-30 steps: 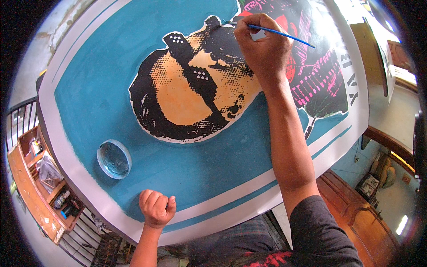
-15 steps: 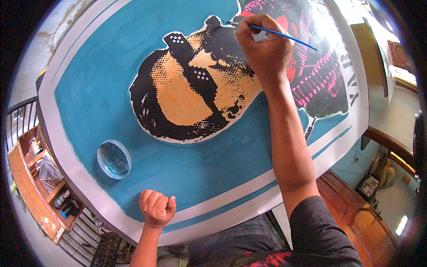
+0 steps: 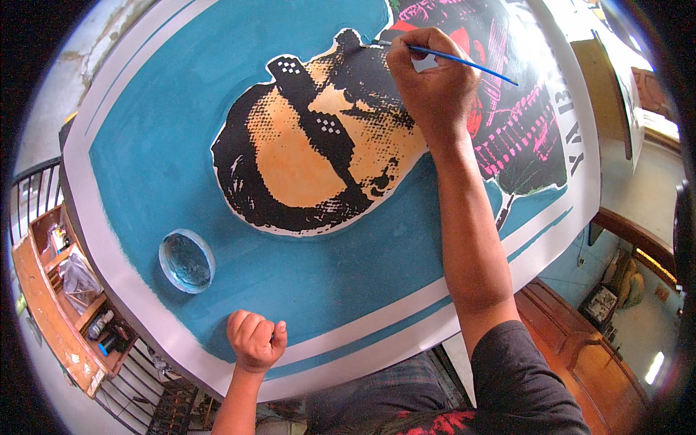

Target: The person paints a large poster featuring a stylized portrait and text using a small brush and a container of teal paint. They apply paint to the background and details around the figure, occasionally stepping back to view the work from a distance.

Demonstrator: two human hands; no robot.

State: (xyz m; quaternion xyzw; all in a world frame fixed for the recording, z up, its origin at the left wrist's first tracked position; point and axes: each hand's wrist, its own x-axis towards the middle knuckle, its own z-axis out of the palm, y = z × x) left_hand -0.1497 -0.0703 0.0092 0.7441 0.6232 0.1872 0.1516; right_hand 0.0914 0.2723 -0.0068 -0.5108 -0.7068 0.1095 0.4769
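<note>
Right hand (image 3: 435,94) pinching blue paintbrush (image 3: 471,67) near portrait (image 3: 297,163) edge, left hand (image 3: 256,341) loosely fisted. Teal background (image 3: 326,272) looks mostly filled, thin white outline (image 3: 296,235) bare.

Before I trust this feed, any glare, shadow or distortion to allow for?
Head view throughout: the lens bows the edges of the poster and leaves black corners; glare pales the poster's upper right, beyond the right hand; soft shadow edges the dish.

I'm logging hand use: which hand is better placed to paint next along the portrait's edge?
Probably the right hand: it grips the brush, whose tip is by the white edge of the portrait. The left hand is curled, with no tool visible, nearer the dish.
</note>
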